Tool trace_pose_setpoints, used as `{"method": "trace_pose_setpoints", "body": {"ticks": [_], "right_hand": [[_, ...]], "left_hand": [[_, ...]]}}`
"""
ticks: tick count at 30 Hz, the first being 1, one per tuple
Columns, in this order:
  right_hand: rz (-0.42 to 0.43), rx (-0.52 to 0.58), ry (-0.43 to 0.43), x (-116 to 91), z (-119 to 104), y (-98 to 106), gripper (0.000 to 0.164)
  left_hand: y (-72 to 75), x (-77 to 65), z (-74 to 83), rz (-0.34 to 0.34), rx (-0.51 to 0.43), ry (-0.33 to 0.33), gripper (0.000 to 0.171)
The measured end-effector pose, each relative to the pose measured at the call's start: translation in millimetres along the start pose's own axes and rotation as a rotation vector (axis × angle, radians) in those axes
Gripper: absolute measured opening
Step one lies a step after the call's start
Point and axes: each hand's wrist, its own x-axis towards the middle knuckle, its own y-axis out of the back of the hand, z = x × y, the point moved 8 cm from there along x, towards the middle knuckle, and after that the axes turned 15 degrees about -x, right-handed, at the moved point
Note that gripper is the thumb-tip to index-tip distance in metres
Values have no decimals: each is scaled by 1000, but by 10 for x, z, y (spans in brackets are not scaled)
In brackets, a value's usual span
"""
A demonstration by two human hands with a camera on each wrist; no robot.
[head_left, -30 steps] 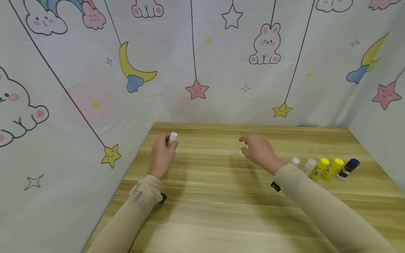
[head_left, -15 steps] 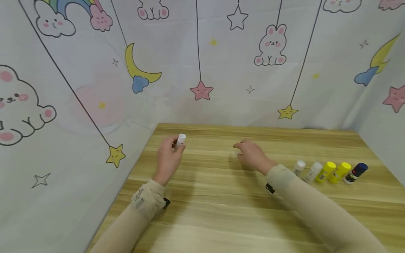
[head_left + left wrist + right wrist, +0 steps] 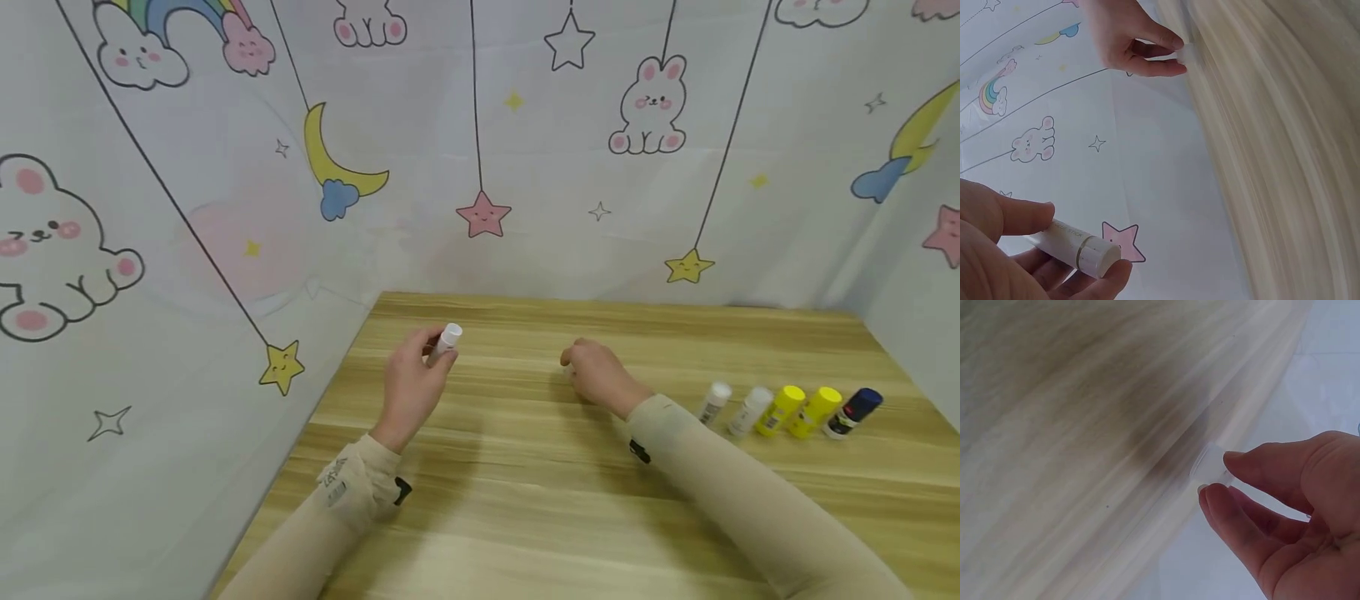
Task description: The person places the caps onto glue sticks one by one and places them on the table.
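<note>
In the head view my left hand (image 3: 415, 385) grips a white glue stick (image 3: 448, 337), tilted, above the left part of the wooden table. The left wrist view shows the thumb on one side of the glue stick (image 3: 1075, 249) and fingers under and around it; its end faces away from the palm. My right hand (image 3: 600, 377) is low over the table's middle. Between thumb and fingertips it pinches a small translucent white cap (image 3: 1210, 464), seen in the right wrist view. From the head the cap is mostly hidden by the fingers.
To the right stands a row of glue sticks: a white one (image 3: 716, 402), another white one (image 3: 751, 412), yellow ones (image 3: 781, 411) and a dark blue-capped one (image 3: 852, 413). A printed white curtain (image 3: 420, 250) borders the wooden table (image 3: 525, 517) at the back and sides.
The right hand has come down to the small cap on the table and its fingers have closed on it. The left hand, still holding the glue stick, has shifted slightly right in view.
</note>
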Motion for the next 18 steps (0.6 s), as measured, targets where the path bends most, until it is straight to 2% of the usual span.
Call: {"method": "trace_pose_setpoints", "body": {"ticks": [10,18], "right_hand": [[13,10,-21,-93,80,47,24],[63,66,-49,-195,115,235,25]], "left_hand": [[-110,-48,67,-22,6,-43,31],[-164,-52,89,-32,-2,-53,32]]}}
